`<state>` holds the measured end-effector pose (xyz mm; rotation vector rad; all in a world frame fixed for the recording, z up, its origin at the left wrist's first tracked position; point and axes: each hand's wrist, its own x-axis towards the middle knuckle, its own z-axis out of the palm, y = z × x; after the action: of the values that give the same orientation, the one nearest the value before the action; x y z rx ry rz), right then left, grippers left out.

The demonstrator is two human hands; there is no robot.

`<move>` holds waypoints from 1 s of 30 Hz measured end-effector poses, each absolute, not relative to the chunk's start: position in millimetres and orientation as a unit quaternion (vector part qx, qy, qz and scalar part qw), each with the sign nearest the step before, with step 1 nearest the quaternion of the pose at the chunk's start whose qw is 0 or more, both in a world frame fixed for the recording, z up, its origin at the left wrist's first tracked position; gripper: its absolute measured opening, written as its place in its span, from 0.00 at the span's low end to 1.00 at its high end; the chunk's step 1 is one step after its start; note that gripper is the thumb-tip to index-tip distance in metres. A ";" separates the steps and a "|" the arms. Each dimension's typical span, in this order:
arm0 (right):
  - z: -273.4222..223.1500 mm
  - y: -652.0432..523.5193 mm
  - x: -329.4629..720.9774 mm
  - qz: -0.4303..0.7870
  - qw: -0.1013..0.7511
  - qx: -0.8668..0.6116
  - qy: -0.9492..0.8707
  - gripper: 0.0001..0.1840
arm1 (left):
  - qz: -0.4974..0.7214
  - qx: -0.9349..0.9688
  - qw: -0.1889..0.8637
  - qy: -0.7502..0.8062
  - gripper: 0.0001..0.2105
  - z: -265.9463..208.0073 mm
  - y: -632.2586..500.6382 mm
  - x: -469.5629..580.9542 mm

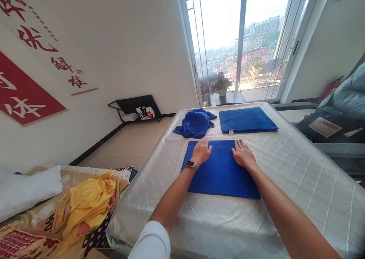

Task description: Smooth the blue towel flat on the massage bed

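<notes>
A blue cloth (221,175), which looks like a towel, lies flat and smooth in front of me on the plastic-covered mattress (299,183). My left hand (201,151) rests on its far left part, fingers stretched forward and thumb out. On the far right part lies my right hand (243,153), palm down with the fingers extended. Neither hand grips anything. Beyond them sits a crumpled blue cloth (196,123) on the left. To its right is a neatly folded stack of blue cloth (247,119) with a small white tag at its near edge.
At the lower left, a yellow cloth (91,198) and a white pillow (31,190) lie on another bed. A black rack (137,108) stands by the wall. Past the mattress are a potted plant (221,83) and a glass door. Grey padded bundles (342,103) sit at right.
</notes>
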<state>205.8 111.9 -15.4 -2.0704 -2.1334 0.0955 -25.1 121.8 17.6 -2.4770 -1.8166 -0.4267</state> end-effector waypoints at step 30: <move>-2.9 100.4 201.4 -0.011 0.071 -0.697 -0.713 0.34 | -0.093 -0.732 -0.036 -0.674 0.37 -14.5 143.9 -89.1</move>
<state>201.4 100.4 -2.9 -2.0961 -2.1454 -0.0340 -89.1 143.9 -14.5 -2.3543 -2.1658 -0.2988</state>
